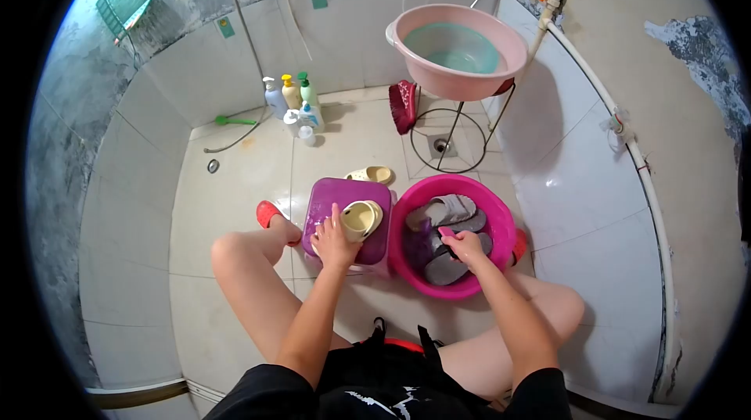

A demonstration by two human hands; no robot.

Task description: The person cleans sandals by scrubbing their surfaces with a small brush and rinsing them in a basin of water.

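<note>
On the purple stool (318,202) lies a cream clog (361,218). My left hand (337,245) holds the clog at its near left end, fingers spread along it. My right hand (467,248) is closed around a pink-handled brush (447,231) over the bright pink basin (503,220). The brush's purple bristle end looks blurred, and my fingers cover part of the handle. Inside the basin are several grey slippers (447,270), one with a pale strap at the far side. A second cream clog (379,175) lies on the floor just behind the stool.
A large pink basin (461,84) with a teal basin (451,46) inside stands on a metal stand (440,162) over a floor drain (440,145). Several pump bottles (290,93) stand by the back wall, near a green brush (235,120). A dark-red bristled item (403,107) leans there.
</note>
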